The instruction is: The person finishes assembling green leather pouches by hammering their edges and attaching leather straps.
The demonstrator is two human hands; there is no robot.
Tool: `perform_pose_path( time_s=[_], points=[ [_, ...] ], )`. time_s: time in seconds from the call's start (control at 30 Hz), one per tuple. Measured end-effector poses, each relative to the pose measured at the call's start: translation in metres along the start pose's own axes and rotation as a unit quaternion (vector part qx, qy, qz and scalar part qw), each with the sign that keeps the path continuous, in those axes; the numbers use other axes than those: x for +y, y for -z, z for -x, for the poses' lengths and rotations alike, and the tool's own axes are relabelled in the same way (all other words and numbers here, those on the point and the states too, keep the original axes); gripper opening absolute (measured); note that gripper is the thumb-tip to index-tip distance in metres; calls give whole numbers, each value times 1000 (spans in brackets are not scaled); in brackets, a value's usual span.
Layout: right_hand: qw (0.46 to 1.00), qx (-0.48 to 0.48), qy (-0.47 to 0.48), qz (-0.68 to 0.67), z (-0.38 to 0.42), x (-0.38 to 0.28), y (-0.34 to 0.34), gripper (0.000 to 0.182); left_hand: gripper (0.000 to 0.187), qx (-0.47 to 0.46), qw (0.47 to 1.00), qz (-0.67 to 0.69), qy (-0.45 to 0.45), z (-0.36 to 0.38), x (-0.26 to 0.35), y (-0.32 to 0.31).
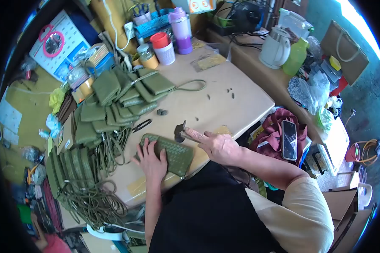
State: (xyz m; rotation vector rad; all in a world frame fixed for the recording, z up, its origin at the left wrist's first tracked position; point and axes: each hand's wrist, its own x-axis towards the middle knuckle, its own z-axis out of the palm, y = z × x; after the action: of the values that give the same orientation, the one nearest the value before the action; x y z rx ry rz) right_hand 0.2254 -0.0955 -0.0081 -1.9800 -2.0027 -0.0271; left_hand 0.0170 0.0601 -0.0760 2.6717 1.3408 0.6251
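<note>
A green woven-pattern pouch [178,156] lies flat near the table's front edge. My left hand [151,160] rests on its left side, fingers spread and pressing it down. In my right hand [222,147] is a hammer [180,131], its handle wrapped by my fingers. The hammer's dark head is over the pouch's upper right edge; whether it touches cannot be made out. Thread snips [142,125] lie just beyond my left hand. A heap of green pouches [107,86] is piled behind them.
More green pouches [71,168] stand in a row at the left, with a tangle of green straps [93,204]. Small dark bits [162,112] dot the tabletop [236,107]. A purple bottle [181,36] and red-lidded cup [163,49] stand behind. A phone [289,141] lies on maroon cloth at right.
</note>
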Motion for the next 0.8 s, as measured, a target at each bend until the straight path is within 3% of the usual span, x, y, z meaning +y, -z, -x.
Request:
perform_pose_path(
  time_s=[0.03,0.07,0.1,0.13,0.17,0.3,0.43,0.5,0.53,0.63,0.67,0.77,0.8],
  points=[
    [999,8,-7,48,-2,-1,-21,61,48,-25,999,-23,27,2,0,6],
    [993,13,-8,120,-3,11,-57,62,53,4,996,85,5,3,-15,-8],
    [953,29,46,297,-9,11,-39,61,55,8,997,74,28,4,-16,-7],
    [991,-26,36,129,-29,17,-19,60,57,18,996,62,53,4,-11,-7],
    [995,-89,26,-44,-52,17,-9,59,59,23,996,66,62,5,-11,-6],
    [993,-52,36,-103,-117,-12,-16,58,62,10,997,32,67,3,-11,-4],
    [995,-53,35,-79,-144,-30,-42,59,62,5,997,6,79,3,-10,-5],
    [993,-33,103,-44,-136,-18,-78,60,62,2,997,10,71,3,-10,-4],
    [985,-172,25,-3,-146,-35,-30,59,63,-6,997,8,72,2,-10,-4],
    [973,-210,72,61,-168,-22,-4,57,64,-5,997,-4,76,2,-9,-5],
    [987,-159,24,13,-163,-21,-8,53,64,-4,997,-5,73,1,-11,-4],
    [996,-84,1,-28,-133,-32,-31,56,65,0,998,-11,64,4,-9,-5],
    [989,-95,24,-115,-125,-17,-56,52,65,-3,998,-12,65,2,-10,-5]
  ],
)
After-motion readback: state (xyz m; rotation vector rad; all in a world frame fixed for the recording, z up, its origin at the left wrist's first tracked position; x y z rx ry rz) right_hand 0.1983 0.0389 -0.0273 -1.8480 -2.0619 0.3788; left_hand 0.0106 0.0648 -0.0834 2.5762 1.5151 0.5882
